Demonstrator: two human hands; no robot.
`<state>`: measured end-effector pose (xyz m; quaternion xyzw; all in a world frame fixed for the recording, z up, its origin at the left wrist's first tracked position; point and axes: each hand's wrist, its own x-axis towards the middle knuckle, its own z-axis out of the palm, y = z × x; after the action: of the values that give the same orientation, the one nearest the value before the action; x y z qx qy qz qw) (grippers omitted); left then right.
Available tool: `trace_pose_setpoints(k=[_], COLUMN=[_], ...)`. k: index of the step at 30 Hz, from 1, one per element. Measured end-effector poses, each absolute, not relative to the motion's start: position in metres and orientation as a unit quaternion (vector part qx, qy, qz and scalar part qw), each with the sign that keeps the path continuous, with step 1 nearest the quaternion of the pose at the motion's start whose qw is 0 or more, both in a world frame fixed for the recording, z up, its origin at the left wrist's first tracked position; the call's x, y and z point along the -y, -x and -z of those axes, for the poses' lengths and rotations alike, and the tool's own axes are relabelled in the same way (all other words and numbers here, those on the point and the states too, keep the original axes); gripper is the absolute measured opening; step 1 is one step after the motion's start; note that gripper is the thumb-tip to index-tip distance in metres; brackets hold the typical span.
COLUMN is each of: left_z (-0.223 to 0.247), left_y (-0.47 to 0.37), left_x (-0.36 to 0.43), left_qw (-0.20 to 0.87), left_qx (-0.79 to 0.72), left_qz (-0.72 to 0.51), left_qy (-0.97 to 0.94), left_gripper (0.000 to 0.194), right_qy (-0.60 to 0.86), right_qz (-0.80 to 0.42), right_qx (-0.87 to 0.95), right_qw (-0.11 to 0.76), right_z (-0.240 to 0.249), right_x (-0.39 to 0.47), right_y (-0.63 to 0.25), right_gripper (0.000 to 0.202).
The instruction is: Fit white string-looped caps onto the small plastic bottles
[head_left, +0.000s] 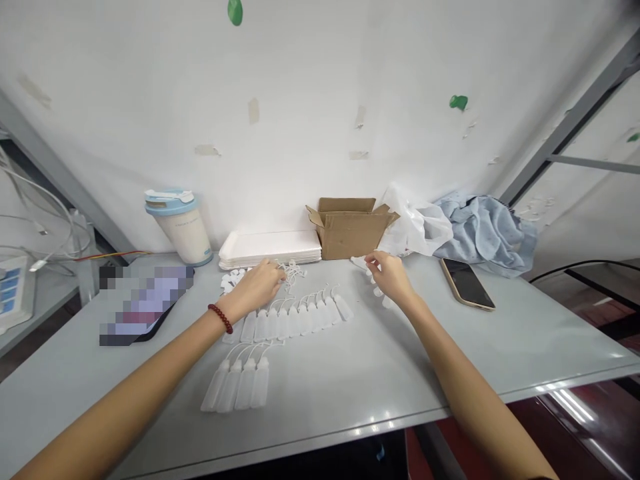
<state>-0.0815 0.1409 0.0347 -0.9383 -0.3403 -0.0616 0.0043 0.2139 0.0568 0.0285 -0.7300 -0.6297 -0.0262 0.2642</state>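
Observation:
My left hand (261, 285), with a dark red bead bracelet at the wrist, bends its fingers together onto a tangle of thin white cords (295, 275). White flat pieces (231, 280) lie just left of it. My right hand (391, 277) pinches thumb and forefinger at a small white plastic piece (359, 262); more white pieces lie partly hidden under that palm. Between and below the hands, a row of translucent tags with cord loops (300, 319) lies on the table. Nearer to me is a smaller group of the same looped tags (237, 385).
Along the wall stand a blue-lidded cup (183, 230), a stack of white envelopes (270, 248), an open cardboard box (353, 237), a white plastic bag (415, 223) and blue cloth (487, 230). Phones lie at left (160, 307) and right (467, 283) on the grey table (350, 380).

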Motion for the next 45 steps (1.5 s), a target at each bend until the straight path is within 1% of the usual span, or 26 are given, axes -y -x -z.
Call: trace_pose_setpoints(k=[4,16,18,20,23,26,29,32,35,39,45], left_z=[-0.035,-0.034,-0.037,-0.042,-0.05,-0.056,-0.059,-0.062,-0.062,-0.059,-0.057], left_y=[0.084,0.08,0.083,0.088,0.102,0.117,0.124,0.121,0.114,0.11,0.111], left_x=[-0.14,-0.136,-0.134,-0.13,-0.12,-0.108,-0.097,-0.089,-0.083,-0.08,-0.077], left_qw=[-0.001,-0.044,-0.05,-0.071,-0.128,-0.196,-0.298,-0.403,-0.482,-0.541,-0.572], left_qx=[0.349,0.356,0.359,0.375,0.425,0.489,0.529,0.527,0.499,0.462,0.442], left_qz=[0.066,0.115,0.137,0.189,0.284,0.332,0.37,0.397,0.412,0.429,0.441], left_qy=[0.935,0.926,0.922,0.905,0.85,0.782,0.704,0.634,0.591,0.556,0.532], left_gripper=[0.028,0.028,0.029,0.031,0.03,0.027,0.027,0.031,0.032,0.032,0.024], right_qy=[0.742,0.722,0.723,0.725,0.727,0.73,0.735,0.742,0.743,0.732,0.709], right_qz=[0.041,0.069,0.07,0.068,0.065,0.063,0.064,0.063,0.062,0.051,0.033], right_qx=[0.631,0.676,0.676,0.675,0.673,0.669,0.662,0.653,0.649,0.659,0.668], right_qw=[0.223,0.134,0.126,0.12,0.118,0.122,0.131,0.139,0.149,0.167,0.221], right_z=[-0.024,-0.008,-0.007,-0.007,-0.007,-0.006,-0.004,-0.004,-0.003,-0.002,-0.006], right_x=[-0.058,-0.066,-0.066,-0.066,-0.066,-0.067,-0.069,-0.069,-0.069,-0.069,-0.068], right_y=[-0.217,-0.216,-0.215,-0.214,-0.213,-0.214,-0.215,-0.215,-0.214,-0.211,-0.205], right_gripper=[0.025,0.025,0.026,0.026,0.025,0.024,0.022,0.019,0.016,0.011,0.007])
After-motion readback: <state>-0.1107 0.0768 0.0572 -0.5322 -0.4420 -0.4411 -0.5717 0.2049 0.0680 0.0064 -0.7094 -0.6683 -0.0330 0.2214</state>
